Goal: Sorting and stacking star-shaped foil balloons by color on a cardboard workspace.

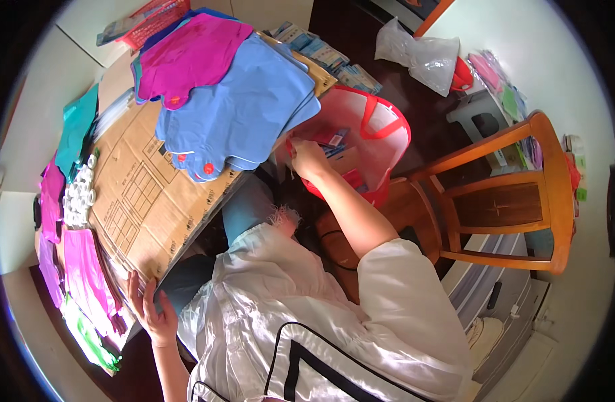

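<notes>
My right hand (309,161) reaches to the left side of a red tote bag (399,127) with a pale lining. Its fingers are curled beside a bit of red; what they grip is hidden. Inside the bag lie small dark and red packets (334,139). At the table's near edge rests my left hand (153,313), fingers spread, touching the cardboard sheet (143,194) and holding nothing. Farther up the cardboard is a stack of blue plastic bags (237,100) with red buttons, a magenta bag (190,57) on top.
A wooden chair (498,201) stands at the right, its seat next to the tote. White round pieces (79,194) and pink bags (89,275) line the table's left side. A red basket (156,20) is at the back. Clear plastic bags (421,57) lie beyond the chair.
</notes>
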`<state>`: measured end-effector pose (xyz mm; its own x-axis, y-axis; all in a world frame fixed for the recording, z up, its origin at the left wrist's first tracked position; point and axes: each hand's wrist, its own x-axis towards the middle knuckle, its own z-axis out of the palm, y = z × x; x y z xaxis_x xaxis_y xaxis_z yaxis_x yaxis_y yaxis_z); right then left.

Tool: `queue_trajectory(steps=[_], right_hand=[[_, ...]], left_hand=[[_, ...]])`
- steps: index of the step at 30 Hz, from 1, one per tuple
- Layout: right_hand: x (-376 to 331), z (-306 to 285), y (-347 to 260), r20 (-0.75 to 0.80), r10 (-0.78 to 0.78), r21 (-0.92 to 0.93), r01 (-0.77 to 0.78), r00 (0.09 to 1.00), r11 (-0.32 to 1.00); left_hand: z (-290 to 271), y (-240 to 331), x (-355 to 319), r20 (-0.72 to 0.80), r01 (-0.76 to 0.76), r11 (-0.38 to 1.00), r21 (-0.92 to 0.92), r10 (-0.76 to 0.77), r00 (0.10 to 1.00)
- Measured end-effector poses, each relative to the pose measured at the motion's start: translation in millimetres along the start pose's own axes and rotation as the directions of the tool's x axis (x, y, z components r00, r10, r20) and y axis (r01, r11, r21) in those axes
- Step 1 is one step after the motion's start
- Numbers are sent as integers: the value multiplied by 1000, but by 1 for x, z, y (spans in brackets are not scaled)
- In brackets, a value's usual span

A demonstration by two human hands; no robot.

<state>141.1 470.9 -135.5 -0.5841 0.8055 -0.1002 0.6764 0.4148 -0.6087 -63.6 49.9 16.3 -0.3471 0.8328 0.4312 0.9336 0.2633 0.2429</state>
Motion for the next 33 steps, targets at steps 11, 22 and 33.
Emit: queue_trajectory(steps=[11, 22, 33], right_hand=[[-53, -89, -60, 276, 49, -344, 51, 960, 938], [-102, -151, -250, 429, -734, 396, 621, 527, 677], [-83, 17, -446, 381, -806, 530, 607, 454, 592]], left_hand=[[-8, 1, 4, -43, 4, 999, -44, -6, 999], [-34, -4, 3, -216, -59, 975, -215, 12, 976], [-92, -44, -51, -555, 202, 978, -57, -199, 808]])
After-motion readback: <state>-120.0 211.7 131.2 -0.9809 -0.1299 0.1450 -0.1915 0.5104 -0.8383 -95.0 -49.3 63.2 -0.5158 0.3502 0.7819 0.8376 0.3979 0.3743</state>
